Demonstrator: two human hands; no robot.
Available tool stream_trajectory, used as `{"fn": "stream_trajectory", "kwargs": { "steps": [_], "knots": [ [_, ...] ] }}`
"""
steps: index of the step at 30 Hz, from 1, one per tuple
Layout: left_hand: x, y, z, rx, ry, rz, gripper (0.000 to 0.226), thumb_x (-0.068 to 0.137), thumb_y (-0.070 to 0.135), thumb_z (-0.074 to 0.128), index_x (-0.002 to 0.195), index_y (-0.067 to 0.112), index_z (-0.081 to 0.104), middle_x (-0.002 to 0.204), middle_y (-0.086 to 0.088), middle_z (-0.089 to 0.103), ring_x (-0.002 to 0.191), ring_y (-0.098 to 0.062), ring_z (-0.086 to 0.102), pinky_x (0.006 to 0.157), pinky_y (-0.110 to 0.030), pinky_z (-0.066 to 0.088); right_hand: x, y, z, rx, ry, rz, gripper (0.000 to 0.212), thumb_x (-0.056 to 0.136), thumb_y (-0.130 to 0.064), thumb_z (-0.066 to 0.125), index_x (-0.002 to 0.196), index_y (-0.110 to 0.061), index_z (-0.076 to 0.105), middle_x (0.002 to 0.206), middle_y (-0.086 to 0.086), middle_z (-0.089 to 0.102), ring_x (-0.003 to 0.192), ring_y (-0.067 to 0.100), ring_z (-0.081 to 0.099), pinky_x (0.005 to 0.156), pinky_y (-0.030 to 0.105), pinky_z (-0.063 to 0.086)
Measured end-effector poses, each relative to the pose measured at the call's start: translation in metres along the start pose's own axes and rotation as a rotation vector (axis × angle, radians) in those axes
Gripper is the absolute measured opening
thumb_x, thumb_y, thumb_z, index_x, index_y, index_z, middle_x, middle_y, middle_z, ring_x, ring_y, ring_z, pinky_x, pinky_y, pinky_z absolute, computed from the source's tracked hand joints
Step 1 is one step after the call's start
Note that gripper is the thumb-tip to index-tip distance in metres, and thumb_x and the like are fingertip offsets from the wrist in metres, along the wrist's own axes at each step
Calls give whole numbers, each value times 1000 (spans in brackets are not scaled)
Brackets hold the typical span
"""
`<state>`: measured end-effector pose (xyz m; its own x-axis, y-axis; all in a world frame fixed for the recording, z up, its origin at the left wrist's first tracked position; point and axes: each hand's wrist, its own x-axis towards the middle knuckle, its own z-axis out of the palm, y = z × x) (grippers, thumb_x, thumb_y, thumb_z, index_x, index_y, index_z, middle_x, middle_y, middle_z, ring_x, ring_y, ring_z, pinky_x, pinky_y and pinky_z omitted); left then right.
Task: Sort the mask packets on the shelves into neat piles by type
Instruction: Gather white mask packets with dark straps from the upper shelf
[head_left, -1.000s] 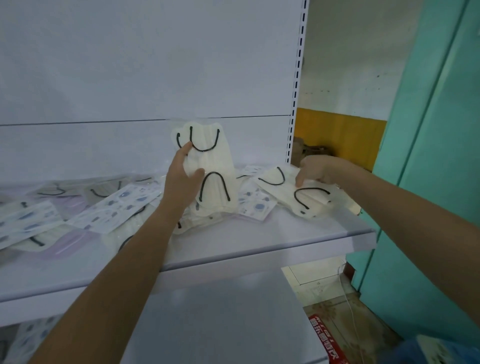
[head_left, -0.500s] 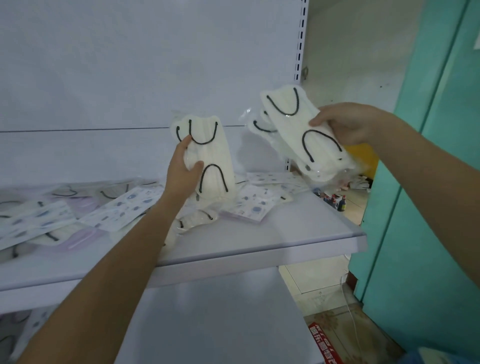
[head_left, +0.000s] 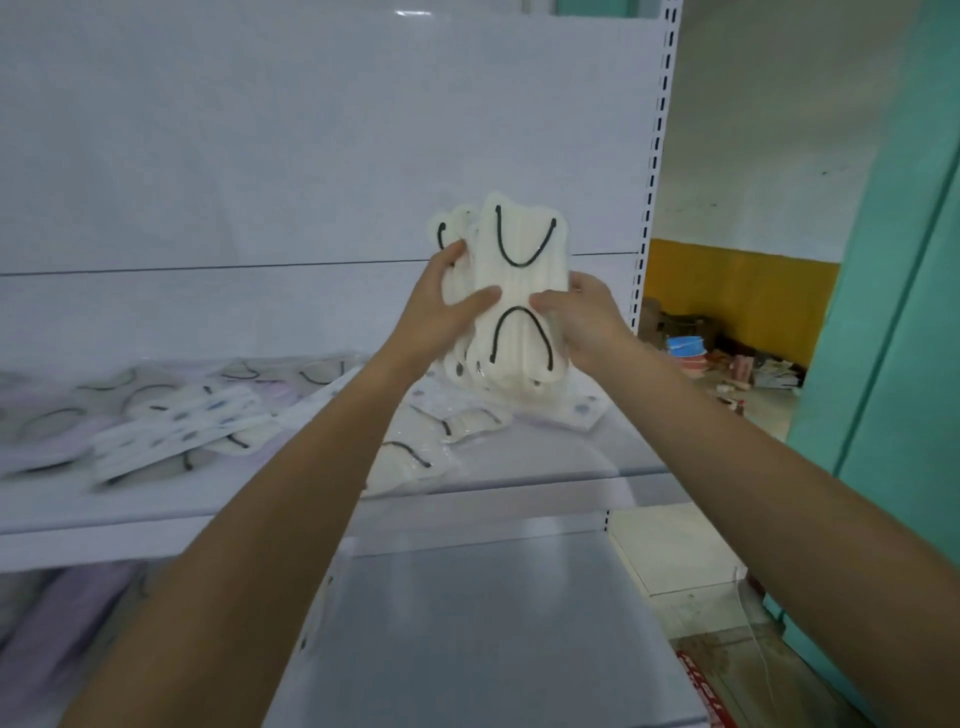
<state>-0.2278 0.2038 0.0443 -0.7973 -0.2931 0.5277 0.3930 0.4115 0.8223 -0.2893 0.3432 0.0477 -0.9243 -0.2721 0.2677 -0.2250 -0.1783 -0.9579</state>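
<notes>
A stack of cream mask packets with black ear loops stands upright in the air above the upper shelf. My left hand grips its left side and my right hand grips its right side, thumbs on the front. More cream packets with black loops lie on the shelf below my hands. White packets with blue print and pale lilac packets lie scattered to the left.
A white back panel rises behind the shelf, with a slotted upright post at its right edge. A lower shelf sits beneath, with lilac packets at its left. A teal wall stands at right; clutter lies on the floor beyond.
My right hand brought its cream packets left and down onto the ones in my left hand. Both hands now hold one joined stack.
</notes>
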Motion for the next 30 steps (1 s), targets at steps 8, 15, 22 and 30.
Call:
{"fn": "stream_trajectory", "kwargs": {
  "steps": [8,15,22,30],
  "knots": [
    [-105,-7,-98,-180,124,-64,71,86,3,50,146,25,21,140,-4,45,118,-20,54,89,-32,52,-95,26,105,-307,-151,-198,53,92,-24,49,141,-26,29,135,-2,39,116,15,45,99,33,42],
    [-275,-49,-199,-256,233,-343,81,91,2,53,148,32,5,139,1,46,119,-19,54,98,-40,48,-235,103,216,-343,-370,-108,66,86,-39,46,146,-22,24,142,4,35,128,19,39,107,34,36],
    [-417,-116,-259,-227,412,-719,72,90,1,53,145,31,18,128,3,49,101,-15,58,64,-23,54,-373,193,252,-194,-614,526,63,95,-27,50,147,-28,14,145,1,37,116,15,51,85,26,48],
    [-422,-178,-241,-256,137,-928,45,91,5,53,127,25,35,110,5,54,101,-14,55,74,-19,52,-389,260,243,-285,-430,571,47,95,-6,46,139,-19,36,123,-3,51,101,12,54,77,16,47]
  ]
}}
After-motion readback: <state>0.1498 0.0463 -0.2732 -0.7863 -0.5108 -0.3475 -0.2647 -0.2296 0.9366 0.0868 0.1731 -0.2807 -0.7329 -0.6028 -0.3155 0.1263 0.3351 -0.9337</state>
